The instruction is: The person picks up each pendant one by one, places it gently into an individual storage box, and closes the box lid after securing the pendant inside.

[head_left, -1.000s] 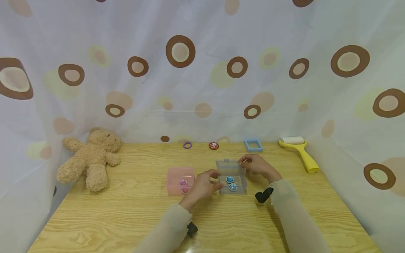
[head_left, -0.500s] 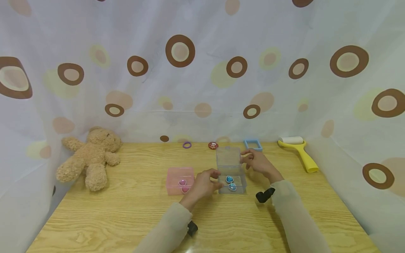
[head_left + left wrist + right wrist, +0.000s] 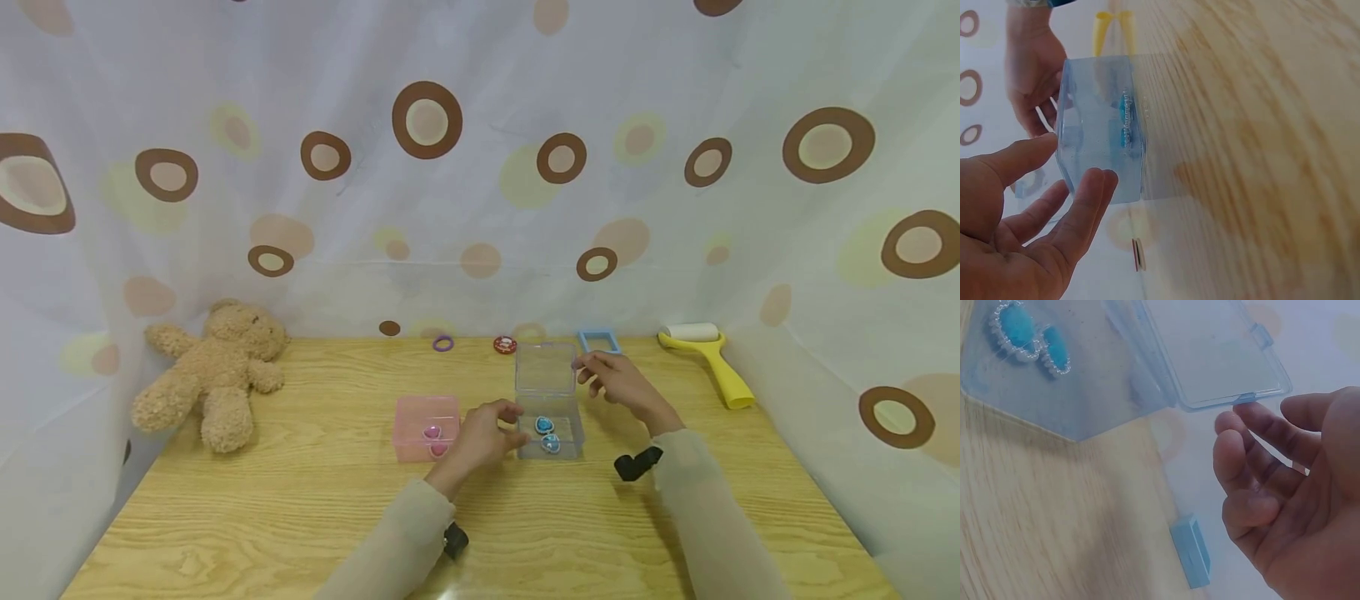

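wood-grain table [image 3: 300, 517] under a dotted curtain carries a clear box [image 3: 550, 425] near its middle, lid [image 3: 546, 367] upright, two blue gems [image 3: 547, 433] inside. left hand [image 3: 487, 435] rests relaxed fingers on the box's left wall; right hand [image 3: 618, 385] hangs loose at the lid's edge, grasping nothing. pink box [image 3: 427, 427] sits just left, teddy bear [image 3: 213, 371] and yellow roller [image 3: 712, 360] well apart.
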Demonstrator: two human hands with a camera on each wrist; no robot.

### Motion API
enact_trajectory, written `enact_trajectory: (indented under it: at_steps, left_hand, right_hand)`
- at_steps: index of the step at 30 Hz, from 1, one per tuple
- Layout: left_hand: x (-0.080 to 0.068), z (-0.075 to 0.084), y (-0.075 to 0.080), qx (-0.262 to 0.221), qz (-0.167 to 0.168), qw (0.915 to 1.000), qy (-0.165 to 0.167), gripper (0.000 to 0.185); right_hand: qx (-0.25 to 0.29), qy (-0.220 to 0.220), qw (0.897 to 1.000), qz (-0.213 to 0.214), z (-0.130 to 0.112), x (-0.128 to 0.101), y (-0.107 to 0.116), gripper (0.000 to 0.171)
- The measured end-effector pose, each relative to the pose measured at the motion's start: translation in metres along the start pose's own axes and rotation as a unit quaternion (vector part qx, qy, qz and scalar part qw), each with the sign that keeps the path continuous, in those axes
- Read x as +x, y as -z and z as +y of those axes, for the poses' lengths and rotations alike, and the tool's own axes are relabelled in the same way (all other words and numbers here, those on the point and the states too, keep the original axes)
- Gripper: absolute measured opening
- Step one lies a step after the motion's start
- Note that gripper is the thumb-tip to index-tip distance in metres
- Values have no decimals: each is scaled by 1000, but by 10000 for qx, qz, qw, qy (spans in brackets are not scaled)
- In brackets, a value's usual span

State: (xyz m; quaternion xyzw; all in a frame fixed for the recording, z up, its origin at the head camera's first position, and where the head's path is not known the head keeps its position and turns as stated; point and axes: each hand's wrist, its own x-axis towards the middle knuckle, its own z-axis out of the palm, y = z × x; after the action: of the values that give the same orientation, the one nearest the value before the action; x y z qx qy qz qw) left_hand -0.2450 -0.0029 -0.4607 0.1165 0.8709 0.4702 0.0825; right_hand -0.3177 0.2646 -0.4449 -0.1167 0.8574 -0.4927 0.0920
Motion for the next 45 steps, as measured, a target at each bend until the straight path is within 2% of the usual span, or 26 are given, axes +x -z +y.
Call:
enact_trajectory:
  at_steps: [8, 13, 21, 28, 33, 37, 41, 45]
  left_hand:
    - [0, -1, 0, 54, 7, 10000, -59, 38]
    - [0, -1, -1, 10, -6, 10000, 4, 39]
    - [0, -3, -1, -84, -31, 9999, 45, 39]
    - [1, -2, -1, 4, 63, 10000, -20, 41]
    - [0, -1, 1, -3, 128, 9999, -61, 56]
    - [-1, 0, 4, -7, 36, 9999, -149, 68]
    - [-2, 2, 6, 24, -75, 9998, -197, 59]
    - [-2, 3, 5, 74, -47, 9999, -102, 50]
  right_hand:
    - [366, 111, 9990, -235, -7, -8, 4, 50]
    - [374, 150, 9980, -482, -8, -14, 7, 48]
    - [-92, 191, 9942, -1052, -4, -21, 10, 37]
    - [-503, 207, 9897, -1321, -1, -23, 9, 30]
    - [-706, 346, 9869, -1410, -1, -25, 7, 26]
    - [-874, 588, 9837, -1459, 0, -25, 5, 26]
    - [-999, 758, 9802, -1534, 5, -24, 3, 27]
    - [-1075, 817, 9782, -1579, 8, -22, 1, 29]
